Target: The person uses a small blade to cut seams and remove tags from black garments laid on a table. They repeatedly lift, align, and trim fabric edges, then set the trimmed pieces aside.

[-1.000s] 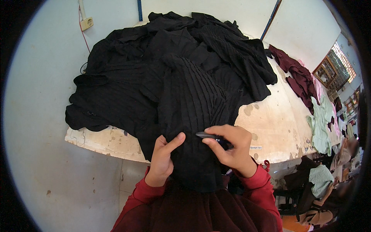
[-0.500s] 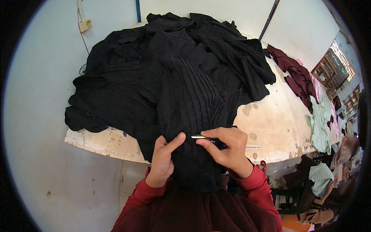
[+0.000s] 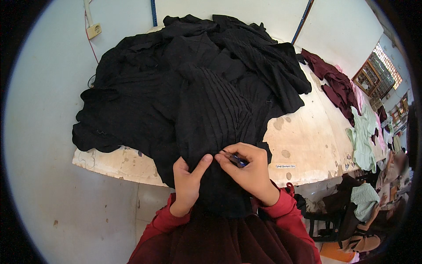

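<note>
A large heap of black pleated fabric (image 3: 193,105) covers much of the pale worktable (image 3: 312,145) and hangs over its front edge toward me. My left hand (image 3: 189,182) grips the black cloth, thumb on top. Just right of it, my right hand (image 3: 246,171) is closed on a small dark tool (image 3: 237,160), which looks like thread snips, with its tip at the cloth beside my left thumb; the tip is partly hidden by my fingers.
Maroon (image 3: 334,79) and pale green (image 3: 360,136) garments lie along the table's right side. A black chair (image 3: 325,224), more clothing and people, partly seen, are at lower right. A socket (image 3: 94,31) with cables is on the left wall.
My right hand has moved left and slightly inward toward my left thumb, turning the tool so less of its blade shows. My left hand still grips the cloth.
</note>
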`<action>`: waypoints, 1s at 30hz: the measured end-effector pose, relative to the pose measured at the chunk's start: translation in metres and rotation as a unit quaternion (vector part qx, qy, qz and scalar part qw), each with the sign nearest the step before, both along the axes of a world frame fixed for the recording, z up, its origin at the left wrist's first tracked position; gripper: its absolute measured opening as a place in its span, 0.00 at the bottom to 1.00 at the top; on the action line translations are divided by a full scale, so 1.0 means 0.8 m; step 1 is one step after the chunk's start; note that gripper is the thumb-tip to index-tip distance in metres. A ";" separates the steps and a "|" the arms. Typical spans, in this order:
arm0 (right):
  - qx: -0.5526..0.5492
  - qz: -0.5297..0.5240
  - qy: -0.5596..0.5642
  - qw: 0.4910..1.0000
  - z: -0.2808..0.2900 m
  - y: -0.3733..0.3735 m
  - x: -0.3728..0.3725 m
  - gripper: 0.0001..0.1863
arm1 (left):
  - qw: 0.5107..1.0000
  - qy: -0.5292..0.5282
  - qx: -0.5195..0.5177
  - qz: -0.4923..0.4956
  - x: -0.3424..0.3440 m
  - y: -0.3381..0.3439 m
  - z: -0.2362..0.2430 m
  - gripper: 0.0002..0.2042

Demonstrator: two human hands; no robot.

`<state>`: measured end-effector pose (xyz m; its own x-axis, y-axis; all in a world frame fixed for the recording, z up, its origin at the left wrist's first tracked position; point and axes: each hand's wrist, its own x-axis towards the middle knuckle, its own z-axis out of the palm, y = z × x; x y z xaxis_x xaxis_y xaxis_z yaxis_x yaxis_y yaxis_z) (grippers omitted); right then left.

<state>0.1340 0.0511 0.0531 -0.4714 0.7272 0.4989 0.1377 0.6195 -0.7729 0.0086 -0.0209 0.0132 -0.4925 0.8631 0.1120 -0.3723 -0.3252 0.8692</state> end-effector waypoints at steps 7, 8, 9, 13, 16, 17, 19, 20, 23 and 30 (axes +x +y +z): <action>-0.444 0.239 0.100 0.858 -0.021 0.031 0.012 0.07 | 1.000 0.030 0.002 0.010 -0.001 0.002 -0.006 0.13; -0.511 0.294 0.146 0.795 -0.034 0.038 0.014 0.08 | 1.000 -0.013 0.009 -0.008 0.000 0.003 -0.003 0.13; -0.570 0.344 0.191 0.721 -0.041 0.042 0.018 0.08 | 0.998 -0.056 0.016 -0.027 0.000 0.004 -0.001 0.13; -0.192 0.178 0.136 0.956 -0.024 0.030 0.012 0.15 | 0.992 -0.116 0.004 -0.039 -0.006 0.001 0.002 0.13; 0.059 0.074 0.016 0.995 -0.004 0.026 0.028 0.17 | 0.993 -0.108 0.003 -0.038 -0.007 -0.001 0.003 0.13; 0.119 0.055 -0.035 0.991 0.005 0.022 0.033 0.16 | 0.994 -0.107 0.006 -0.035 -0.006 -0.001 0.003 0.12; 0.174 0.022 -0.065 0.982 0.016 0.014 0.035 0.14 | 0.994 -0.102 0.012 -0.030 -0.006 0.000 0.003 0.12; 0.216 0.015 -0.079 0.973 0.020 0.013 0.035 0.14 | 0.995 -0.099 0.014 -0.028 -0.005 0.000 0.003 0.12; 0.293 -0.008 -0.115 0.949 0.030 0.010 0.034 0.11 | 0.996 -0.089 0.013 -0.022 -0.005 -0.001 0.002 0.13; 0.332 -0.013 -0.153 0.931 0.041 0.014 0.036 0.10 | 0.997 -0.075 0.018 -0.032 -0.006 -0.001 0.002 0.14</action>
